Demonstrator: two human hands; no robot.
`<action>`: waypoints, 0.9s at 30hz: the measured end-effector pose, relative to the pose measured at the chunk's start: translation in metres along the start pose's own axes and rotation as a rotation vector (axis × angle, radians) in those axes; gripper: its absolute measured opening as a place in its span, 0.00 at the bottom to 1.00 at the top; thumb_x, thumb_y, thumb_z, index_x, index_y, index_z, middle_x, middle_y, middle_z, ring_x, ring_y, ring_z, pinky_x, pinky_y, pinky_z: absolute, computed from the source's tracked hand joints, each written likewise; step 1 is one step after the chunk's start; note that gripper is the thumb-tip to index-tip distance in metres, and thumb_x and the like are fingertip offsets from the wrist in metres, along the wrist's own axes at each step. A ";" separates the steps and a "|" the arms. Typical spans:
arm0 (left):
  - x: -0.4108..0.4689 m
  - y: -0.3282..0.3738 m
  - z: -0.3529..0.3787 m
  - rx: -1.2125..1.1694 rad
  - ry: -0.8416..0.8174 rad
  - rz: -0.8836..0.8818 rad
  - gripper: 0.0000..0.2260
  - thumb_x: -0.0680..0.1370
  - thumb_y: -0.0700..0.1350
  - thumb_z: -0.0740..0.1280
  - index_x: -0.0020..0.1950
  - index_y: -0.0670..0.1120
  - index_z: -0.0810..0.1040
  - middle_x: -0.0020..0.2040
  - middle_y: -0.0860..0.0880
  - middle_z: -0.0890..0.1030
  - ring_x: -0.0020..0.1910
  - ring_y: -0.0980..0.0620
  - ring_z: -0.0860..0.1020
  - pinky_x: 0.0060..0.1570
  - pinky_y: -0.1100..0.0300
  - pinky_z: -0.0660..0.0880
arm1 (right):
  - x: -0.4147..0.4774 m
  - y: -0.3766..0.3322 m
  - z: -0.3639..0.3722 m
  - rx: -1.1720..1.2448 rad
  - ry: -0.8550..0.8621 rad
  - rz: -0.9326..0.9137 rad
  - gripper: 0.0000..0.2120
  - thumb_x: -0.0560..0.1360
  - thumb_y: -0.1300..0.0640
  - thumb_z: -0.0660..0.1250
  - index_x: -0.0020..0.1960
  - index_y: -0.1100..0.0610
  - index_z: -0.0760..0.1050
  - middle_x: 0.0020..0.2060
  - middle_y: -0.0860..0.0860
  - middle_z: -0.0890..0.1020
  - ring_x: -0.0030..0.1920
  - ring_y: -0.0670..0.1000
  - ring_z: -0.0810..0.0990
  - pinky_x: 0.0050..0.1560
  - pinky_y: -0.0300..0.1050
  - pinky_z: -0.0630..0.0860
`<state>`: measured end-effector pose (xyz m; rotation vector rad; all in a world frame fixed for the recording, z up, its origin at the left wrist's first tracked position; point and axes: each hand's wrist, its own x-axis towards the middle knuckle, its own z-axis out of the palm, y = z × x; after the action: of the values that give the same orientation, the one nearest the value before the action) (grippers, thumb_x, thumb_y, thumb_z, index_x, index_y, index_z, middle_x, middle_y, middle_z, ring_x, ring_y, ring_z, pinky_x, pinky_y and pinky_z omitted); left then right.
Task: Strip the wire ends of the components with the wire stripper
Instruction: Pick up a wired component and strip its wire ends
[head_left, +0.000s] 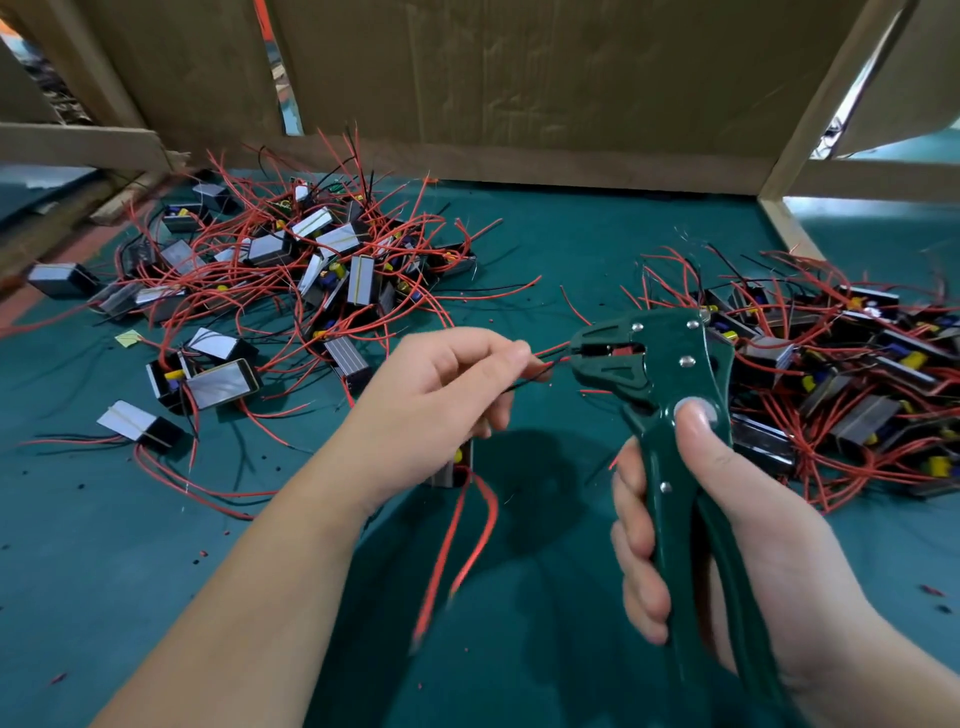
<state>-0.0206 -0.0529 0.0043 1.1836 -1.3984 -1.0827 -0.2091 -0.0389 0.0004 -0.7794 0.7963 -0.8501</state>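
Feeding thin red and black wire ends (549, 359) into the dark green wire stripper (667, 366): left hand (441, 395) pinches them straight for alignment; right hand (763, 519) grips the handles above the teal worktop (550, 249).

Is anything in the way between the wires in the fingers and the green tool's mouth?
Nothing visible is. The left hand pinches the red and black wire ends, and they already reach the head of the wire stripper, which the right hand grips.
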 end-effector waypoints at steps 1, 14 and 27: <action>0.000 -0.001 0.001 -0.007 -0.025 -0.025 0.11 0.76 0.49 0.61 0.43 0.48 0.82 0.28 0.54 0.74 0.24 0.60 0.67 0.28 0.70 0.65 | -0.008 0.000 -0.002 0.039 0.002 0.021 0.24 0.71 0.41 0.57 0.32 0.61 0.73 0.24 0.59 0.70 0.18 0.54 0.68 0.20 0.41 0.68; 0.003 -0.005 0.003 0.038 0.021 -0.052 0.12 0.83 0.41 0.57 0.50 0.49 0.81 0.29 0.56 0.69 0.27 0.60 0.66 0.37 0.66 0.70 | -0.002 0.004 -0.008 0.211 -0.068 -0.176 0.17 0.63 0.51 0.72 0.46 0.62 0.78 0.39 0.63 0.80 0.37 0.64 0.81 0.41 0.61 0.80; 0.002 -0.014 0.019 -0.221 0.113 -0.067 0.13 0.83 0.45 0.58 0.40 0.53 0.76 0.36 0.53 0.75 0.38 0.50 0.72 0.48 0.45 0.68 | -0.013 0.000 0.006 0.219 -0.309 0.159 0.35 0.52 0.56 0.80 0.58 0.60 0.79 0.52 0.63 0.76 0.34 0.63 0.81 0.41 0.61 0.79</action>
<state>-0.0379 -0.0562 -0.0118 1.1182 -1.1283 -1.1661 -0.2098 -0.0265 0.0065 -0.6247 0.4744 -0.6413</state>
